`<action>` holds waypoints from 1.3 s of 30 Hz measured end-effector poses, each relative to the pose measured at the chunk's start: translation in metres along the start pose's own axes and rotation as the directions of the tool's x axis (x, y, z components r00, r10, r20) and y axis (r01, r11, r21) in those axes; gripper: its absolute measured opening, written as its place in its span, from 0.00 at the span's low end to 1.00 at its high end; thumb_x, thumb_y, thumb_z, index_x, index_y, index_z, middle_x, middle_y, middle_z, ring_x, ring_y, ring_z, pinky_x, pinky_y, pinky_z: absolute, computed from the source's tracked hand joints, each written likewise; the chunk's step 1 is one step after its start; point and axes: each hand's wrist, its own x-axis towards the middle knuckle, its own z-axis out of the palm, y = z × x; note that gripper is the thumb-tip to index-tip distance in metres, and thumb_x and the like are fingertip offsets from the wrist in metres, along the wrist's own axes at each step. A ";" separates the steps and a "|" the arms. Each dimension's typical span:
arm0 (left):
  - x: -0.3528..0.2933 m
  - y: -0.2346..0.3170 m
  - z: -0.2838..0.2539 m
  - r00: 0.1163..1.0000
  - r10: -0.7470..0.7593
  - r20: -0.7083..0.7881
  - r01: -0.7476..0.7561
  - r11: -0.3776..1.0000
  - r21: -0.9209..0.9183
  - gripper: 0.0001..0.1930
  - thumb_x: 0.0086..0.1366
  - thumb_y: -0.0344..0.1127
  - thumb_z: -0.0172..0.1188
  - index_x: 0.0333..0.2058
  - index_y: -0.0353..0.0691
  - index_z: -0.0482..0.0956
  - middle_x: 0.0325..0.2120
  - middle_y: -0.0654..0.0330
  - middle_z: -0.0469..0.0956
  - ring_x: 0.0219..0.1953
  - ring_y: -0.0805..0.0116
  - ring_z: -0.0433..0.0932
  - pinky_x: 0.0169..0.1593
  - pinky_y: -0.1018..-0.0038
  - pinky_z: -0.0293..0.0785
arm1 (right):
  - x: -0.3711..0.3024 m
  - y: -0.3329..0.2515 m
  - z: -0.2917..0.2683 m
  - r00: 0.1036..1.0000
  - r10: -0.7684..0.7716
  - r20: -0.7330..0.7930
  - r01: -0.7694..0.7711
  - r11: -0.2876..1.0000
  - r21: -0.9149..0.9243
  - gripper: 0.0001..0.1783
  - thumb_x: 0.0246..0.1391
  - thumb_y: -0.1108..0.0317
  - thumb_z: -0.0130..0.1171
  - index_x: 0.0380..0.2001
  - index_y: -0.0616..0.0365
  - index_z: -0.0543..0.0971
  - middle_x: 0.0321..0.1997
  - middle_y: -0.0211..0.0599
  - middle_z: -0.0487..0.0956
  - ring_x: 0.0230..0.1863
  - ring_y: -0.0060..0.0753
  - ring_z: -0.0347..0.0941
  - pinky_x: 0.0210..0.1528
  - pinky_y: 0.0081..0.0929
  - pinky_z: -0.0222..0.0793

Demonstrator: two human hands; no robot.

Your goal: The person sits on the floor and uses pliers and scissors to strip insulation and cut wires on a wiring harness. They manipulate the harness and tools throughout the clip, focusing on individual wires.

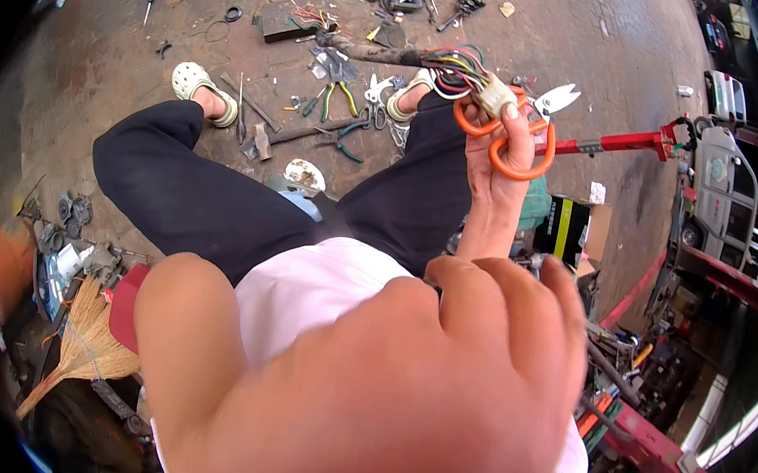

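My right hand (497,152), held out beyond the knees, is closed round orange-handled scissors (549,136) with their blades parted and pointing right. The same hand pinches a white plastic connector (496,96). Several coloured wires (458,60) run from it into a dark wrapped wiring harness (369,50) stretching left. My left hand (440,361) is raised close in front, large and slightly blurred, its back facing up. Its fingers bend away, so their tips and anything under them are hidden. It covers part of my right forearm.
Between my feet lie pliers (346,99), a hammer (262,143) and other hand tools. A dark box (286,23) sits farther off, near a screwdriver (151,1). A red metal arm (616,143) extends at right. A straw broom (88,336) stands at left among clutter.
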 end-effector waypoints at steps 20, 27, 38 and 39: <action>-0.110 -0.289 0.296 0.066 -0.973 0.219 -0.989 -0.093 -0.116 0.22 0.70 0.49 0.42 0.28 0.35 0.69 0.18 0.62 0.70 0.23 0.69 0.73 0.32 0.74 0.78 | -0.057 0.020 -0.015 0.860 0.431 0.272 -0.350 0.887 -0.300 0.28 0.38 0.66 0.65 0.40 0.61 0.63 0.38 0.46 0.73 0.34 0.36 0.76 0.31 0.23 0.74; -0.147 -0.308 0.265 0.096 -0.980 0.174 -0.986 -0.117 -0.115 0.16 0.66 0.46 0.53 0.27 0.39 0.68 0.17 0.66 0.69 0.20 0.75 0.72 0.24 0.82 0.75 | -0.047 0.026 0.002 0.768 0.578 0.275 -0.374 0.754 -0.540 0.29 0.41 0.63 0.70 0.42 0.66 0.67 0.29 0.41 0.77 0.28 0.29 0.76 0.28 0.21 0.71; -0.200 -0.323 0.205 -0.166 -0.960 0.226 -0.805 0.000 -0.594 0.19 0.70 0.50 0.44 0.26 0.43 0.64 0.13 0.70 0.62 0.16 0.75 0.63 0.21 0.77 0.63 | -0.054 0.026 0.033 0.652 0.701 0.288 -0.386 0.634 -0.670 0.19 0.46 0.74 0.64 0.40 0.63 0.67 0.25 0.32 0.75 0.21 0.19 0.69 0.23 0.18 0.64; -0.201 -0.326 0.202 -0.188 -0.950 0.250 -0.803 0.003 -0.595 0.18 0.70 0.50 0.42 0.27 0.43 0.64 0.14 0.69 0.63 0.17 0.74 0.63 0.21 0.75 0.64 | -0.054 0.026 0.037 0.658 0.696 0.288 -0.372 0.632 -0.680 0.20 0.46 0.74 0.64 0.41 0.63 0.67 0.25 0.32 0.75 0.22 0.19 0.69 0.23 0.17 0.64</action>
